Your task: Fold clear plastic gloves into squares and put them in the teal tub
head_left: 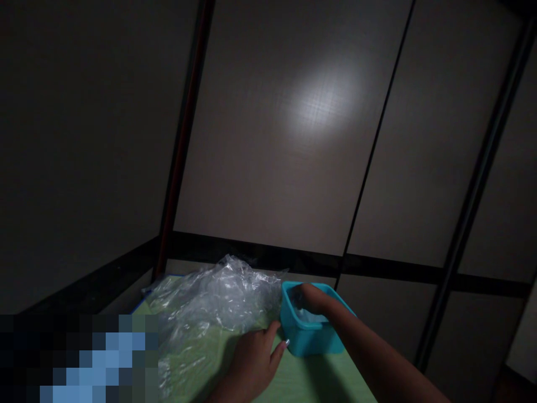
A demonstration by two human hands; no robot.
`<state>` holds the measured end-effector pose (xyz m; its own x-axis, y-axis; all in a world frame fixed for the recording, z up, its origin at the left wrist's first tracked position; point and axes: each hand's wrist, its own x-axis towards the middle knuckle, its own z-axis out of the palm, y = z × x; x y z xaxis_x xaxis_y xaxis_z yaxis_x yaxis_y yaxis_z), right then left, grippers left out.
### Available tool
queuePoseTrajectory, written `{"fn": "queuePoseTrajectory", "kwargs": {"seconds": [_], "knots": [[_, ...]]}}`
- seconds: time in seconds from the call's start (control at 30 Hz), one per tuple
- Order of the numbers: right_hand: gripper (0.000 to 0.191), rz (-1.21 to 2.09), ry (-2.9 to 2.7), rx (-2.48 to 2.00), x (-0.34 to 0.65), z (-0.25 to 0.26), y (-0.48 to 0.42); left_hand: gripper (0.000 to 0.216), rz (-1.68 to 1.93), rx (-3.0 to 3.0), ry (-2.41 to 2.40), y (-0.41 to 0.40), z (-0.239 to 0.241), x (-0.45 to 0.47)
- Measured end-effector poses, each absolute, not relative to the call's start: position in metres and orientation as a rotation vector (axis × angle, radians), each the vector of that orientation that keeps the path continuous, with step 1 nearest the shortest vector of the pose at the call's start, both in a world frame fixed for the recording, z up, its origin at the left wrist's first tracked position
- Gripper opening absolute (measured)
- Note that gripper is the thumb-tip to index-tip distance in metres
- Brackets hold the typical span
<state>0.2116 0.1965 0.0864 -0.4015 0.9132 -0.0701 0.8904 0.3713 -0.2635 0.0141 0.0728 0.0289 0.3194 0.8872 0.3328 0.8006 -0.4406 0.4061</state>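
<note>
A turquoise plastic basket (314, 340) stands on a light green surface (289, 378). My right hand (311, 296) reaches down into it from the right, and its fingers are hidden inside. Something pale and clear, perhaps plastic, shows dimly within the basket around that hand. Just left of the basket is my left hand (258, 354), with thumb and forefinger spread apart near the basket's side. I see nothing held in it. A crumpled clear plastic bag (237, 291) lies beyond and to the left of my left hand.
Dark-trimmed, grey-brown cabinet panels (277, 168) rise right behind the surface. Another panel (84, 157) closes off the left side. The room is dim, and a pixelated block covers the lower left corner.
</note>
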Motion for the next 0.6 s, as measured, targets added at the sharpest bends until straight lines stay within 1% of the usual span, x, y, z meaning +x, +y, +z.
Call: {"fn": "queuePoseTrajectory", "kwargs": {"seconds": [0.07, 0.17, 0.27, 0.43, 0.6], "knots": [[0.030, 0.280, -2.508, -1.654, 0.218, 0.090, 0.198, 0.032, 0.761, 2.412, 1.571, 0.072, 0.030, 0.014], [0.027, 0.088, -2.503, -1.656, 0.226, 0.092, 0.197, 0.032, 0.736, 2.410, 1.582, 0.071, 0.032, 0.014], [0.028, -0.022, -2.522, -1.648, 0.230, 0.089, 0.195, 0.032, 0.720, 2.396, 1.589, 0.070, 0.033, 0.014], [0.035, -0.029, -2.593, -1.639, 0.227, 0.082, 0.194, 0.033, 0.732, 2.388, 1.583, 0.071, 0.031, 0.014], [0.048, 0.084, -2.632, -1.631, 0.219, 0.083, 0.193, 0.034, 0.760, 2.407, 1.587, 0.073, 0.027, 0.015]]}}
